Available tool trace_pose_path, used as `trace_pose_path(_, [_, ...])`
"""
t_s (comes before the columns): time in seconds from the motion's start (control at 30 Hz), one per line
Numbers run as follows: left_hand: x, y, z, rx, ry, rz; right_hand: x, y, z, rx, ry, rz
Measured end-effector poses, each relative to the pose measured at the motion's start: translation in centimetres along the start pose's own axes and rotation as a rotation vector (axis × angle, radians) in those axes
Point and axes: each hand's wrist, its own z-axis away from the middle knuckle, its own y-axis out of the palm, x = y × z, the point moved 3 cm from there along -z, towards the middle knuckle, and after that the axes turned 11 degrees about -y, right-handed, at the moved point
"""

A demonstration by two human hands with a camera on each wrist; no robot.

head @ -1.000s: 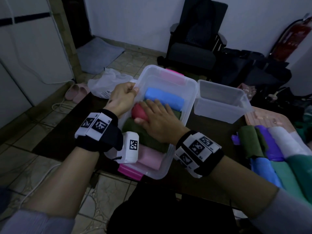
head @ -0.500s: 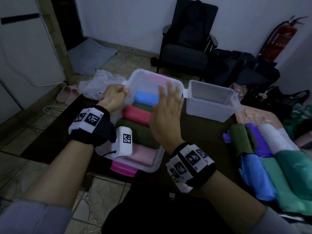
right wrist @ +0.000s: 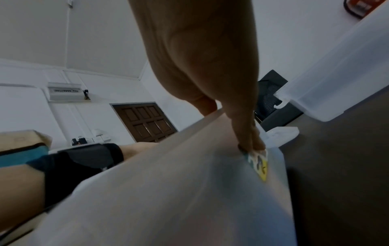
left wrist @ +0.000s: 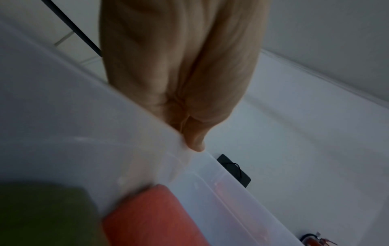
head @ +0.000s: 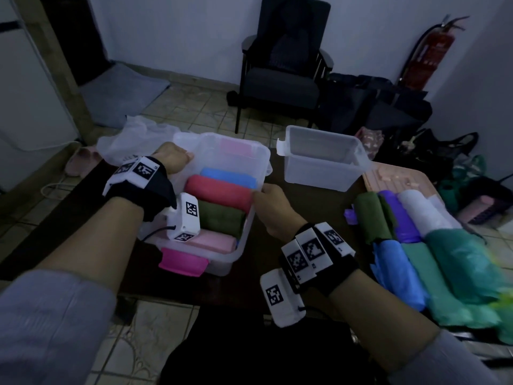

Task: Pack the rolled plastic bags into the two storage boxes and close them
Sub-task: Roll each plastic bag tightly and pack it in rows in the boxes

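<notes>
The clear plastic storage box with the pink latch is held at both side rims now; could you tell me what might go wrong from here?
1. The red rolled bag seems to sit high in the clear plastic storage box, so a lid might not seat.
2. The left hand and right hand grip only the thin rims; the box could flex or slip.
3. The empty clear box stands close and could be knocked.

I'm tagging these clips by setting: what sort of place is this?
Most likely a room in a home, or perhaps a small office, not a workshop. A dark armchair stands on the tiled floor, slippers lie by the wall, and a red fire extinguisher hangs in the corner.
</notes>
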Motion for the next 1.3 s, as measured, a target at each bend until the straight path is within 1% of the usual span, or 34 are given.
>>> trace_pose_path(0.1, [-0.1,0.3,-0.4,-0.002,-0.011,-0.057,-0.2,-0.5,-0.4,0.034,-0.012,0.039])
trace_pose_path(0.33, [-0.2,0.9,-1.4,-0.014,-0.023,-0.169,-0.6,-0.5,-0.9,0.036,0.01,0.119])
trace_pose_path(0.47, [-1.0,0.9,-0.9,-0.026,-0.037,-0.291,-0.6,-1.4,-0.4,0.063,-0.036,0.113])
trace_pose_path(0.53, [-2.2,0.9,-0.2,-0.025,-0.013,-0.383,-1.1,-2.6,0.2,0.088,-0.052,0.172])
trace_pose_path(0.57, [-3.0,0.8,0.4,-0.031,0.021,-0.421,-1.5,-3.4,0.4,0.087,-0.043,0.235])
trace_pose_path(0.67, [-6.2,0.9,3.4,0.003,0.164,-0.465,-3.9,-7.6,1.0,-0.007,0.049,0.495])
trace_pose_path(0.77, [-9.6,2.4,7.6,0.098,0.331,-0.402,-6.6,-12.7,2.6,-0.107,0.145,0.797])
trace_pose_path(0.83, [-11.0,4.6,10.7,0.18,0.401,-0.34,-7.7,-16.0,4.2,-0.203,0.178,0.977])
trace_pose_path(0.9, [-11.8,7.7,13.4,0.267,0.449,-0.31,-8.5,-19.0,6.0,-0.319,0.257,1.036])
trace_pose_path(0.93, [-11.9,9.4,14.5,0.302,0.464,-0.31,-9.0,-20.2,6.8,-0.352,0.296,1.039])
trace_pose_path(1.0, [-11.1,12.9,16.2,0.373,0.451,-0.341,-10.0,-22.0,7.9,-0.355,0.363,1.012])
trace_pose_path(1.13, [-6.3,19.4,18.3,0.511,0.34,-0.486,-11.7,-23.7,8.6,-0.207,0.381,0.943])
trace_pose_path(1.2, [-3.5,21.3,18.2,0.542,0.259,-0.575,-12.1,-23.4,8.7,-0.152,0.368,0.933])
trace_pose_path(1.3, [-0.4,22.5,17.2,0.57,0.173,-0.626,-12.0,-21.9,9.1,-0.137,0.314,0.861])
